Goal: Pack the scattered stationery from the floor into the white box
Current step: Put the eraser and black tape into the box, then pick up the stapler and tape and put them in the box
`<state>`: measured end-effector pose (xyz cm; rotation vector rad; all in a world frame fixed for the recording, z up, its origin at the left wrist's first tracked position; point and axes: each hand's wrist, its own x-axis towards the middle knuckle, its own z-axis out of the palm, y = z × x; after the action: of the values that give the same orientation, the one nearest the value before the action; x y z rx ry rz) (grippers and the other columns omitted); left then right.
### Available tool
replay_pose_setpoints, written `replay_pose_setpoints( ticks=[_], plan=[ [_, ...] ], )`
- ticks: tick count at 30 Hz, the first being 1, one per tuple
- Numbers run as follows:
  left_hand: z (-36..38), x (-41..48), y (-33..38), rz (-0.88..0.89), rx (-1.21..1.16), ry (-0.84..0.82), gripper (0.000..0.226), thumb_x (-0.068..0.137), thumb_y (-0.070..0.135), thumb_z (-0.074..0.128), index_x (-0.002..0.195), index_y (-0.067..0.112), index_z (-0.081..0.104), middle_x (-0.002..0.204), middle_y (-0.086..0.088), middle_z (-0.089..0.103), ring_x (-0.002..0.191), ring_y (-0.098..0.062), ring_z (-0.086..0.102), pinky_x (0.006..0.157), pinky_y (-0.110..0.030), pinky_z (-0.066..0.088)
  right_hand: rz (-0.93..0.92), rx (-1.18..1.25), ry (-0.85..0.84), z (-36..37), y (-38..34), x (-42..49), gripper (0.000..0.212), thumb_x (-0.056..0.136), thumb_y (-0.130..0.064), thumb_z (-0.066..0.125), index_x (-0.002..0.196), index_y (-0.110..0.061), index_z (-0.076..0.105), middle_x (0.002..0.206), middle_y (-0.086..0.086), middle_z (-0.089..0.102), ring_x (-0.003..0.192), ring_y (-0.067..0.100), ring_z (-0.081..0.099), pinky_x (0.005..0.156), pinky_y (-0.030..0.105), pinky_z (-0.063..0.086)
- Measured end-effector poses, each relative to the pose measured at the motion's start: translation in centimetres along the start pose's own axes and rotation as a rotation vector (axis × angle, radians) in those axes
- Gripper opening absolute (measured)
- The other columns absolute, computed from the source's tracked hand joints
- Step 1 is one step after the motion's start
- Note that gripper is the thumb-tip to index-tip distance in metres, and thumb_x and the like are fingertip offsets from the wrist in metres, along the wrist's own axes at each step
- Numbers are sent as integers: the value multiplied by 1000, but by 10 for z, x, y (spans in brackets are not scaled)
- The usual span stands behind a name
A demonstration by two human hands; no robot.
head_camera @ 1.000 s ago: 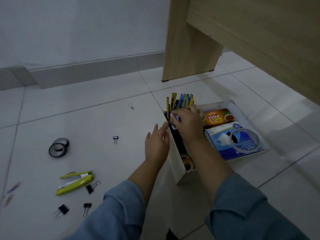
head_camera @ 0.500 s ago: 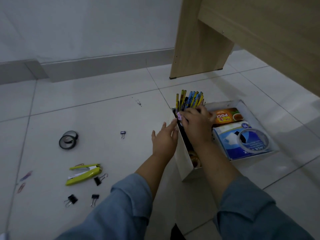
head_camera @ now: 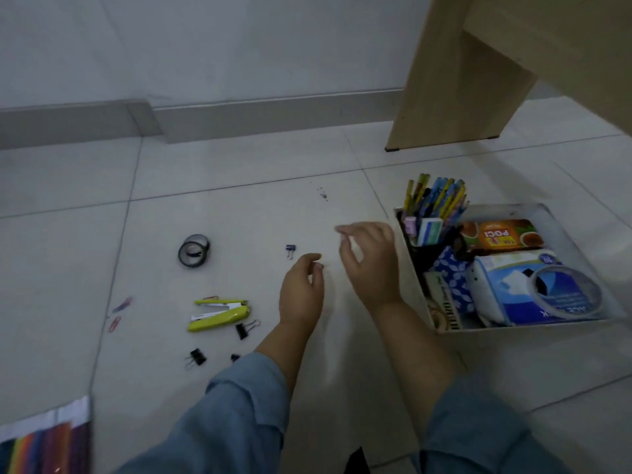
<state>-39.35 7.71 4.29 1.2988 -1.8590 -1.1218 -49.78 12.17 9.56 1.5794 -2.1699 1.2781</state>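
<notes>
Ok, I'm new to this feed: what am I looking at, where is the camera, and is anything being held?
No machine here: a person works with bare hands, and the single view comes from a camera worn on their head, looking down. The left hand and right hand hover over the tiled floor beside the white box, fingers loosely curled; neither visibly holds anything. The box holds pens, a tissue pack and a clear tape roll. Left on the floor: two dark tape rolls, a small blue binder clip, a green stapler, black binder clips and coloured paper clips.
</notes>
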Motion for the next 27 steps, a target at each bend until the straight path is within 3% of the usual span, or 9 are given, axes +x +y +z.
replay_pose_setpoints(
  ticks=[3,7,11,14,18,22,24,27],
  plan=[
    [-42,2,-37,-90,-18,193,22,92,8,46,108,8,61,105,-13,68,100,-27,63,87,-34,48,54,100,-236,45,-24,-26,20,84,0,58,99,-4,71,95,11,71,92,31,62,85,24,38],
    [-97,-2,-90,-230,40,318,23,92,9,45,109,9,60,106,-14,67,97,-29,62,84,-35,49,103,131,-790,107,-51,-57,34,91,-15,52,125,-12,58,126,7,57,119,24,49,100,28,35],
    [-140,2,-128,-281,137,412,22,91,6,47,108,6,61,108,-16,65,99,-30,60,80,-26,42,-1,61,-964,149,-74,-65,51,84,-24,61,133,-16,48,131,7,51,120,26,45,99,34,36],
    [-158,23,-140,-257,207,378,26,92,6,47,115,4,58,117,-18,59,108,-30,55,93,-36,44,-82,-55,-1047,170,-82,-65,63,82,-31,64,139,-18,39,136,6,46,123,25,42,99,36,35],
    [-166,76,-138,-164,311,174,53,85,17,63,134,9,45,139,-17,42,130,-32,39,106,-36,32,-104,-53,-1032,180,-81,-62,61,84,-28,63,138,-16,39,133,6,44,123,25,40,99,36,36],
    [-159,122,-131,-250,438,-64,92,74,41,74,147,26,21,156,-13,17,144,-34,16,115,-46,25,112,203,-757,165,-69,-61,54,86,-25,63,136,-15,43,131,5,47,121,22,43,99,26,35],
    [-154,132,-131,-295,482,-103,103,68,37,80,148,26,16,155,-13,21,141,-34,24,111,-46,31,172,239,-635,156,-59,-59,55,87,-28,64,137,-14,43,131,4,48,120,19,43,100,21,33],
    [-146,130,-133,-344,412,65,95,68,20,80,144,17,23,138,-17,48,121,-36,50,94,-41,45,213,250,-579,148,-42,-58,57,87,-28,65,137,-13,43,130,4,49,120,18,44,100,17,32]
  ],
)
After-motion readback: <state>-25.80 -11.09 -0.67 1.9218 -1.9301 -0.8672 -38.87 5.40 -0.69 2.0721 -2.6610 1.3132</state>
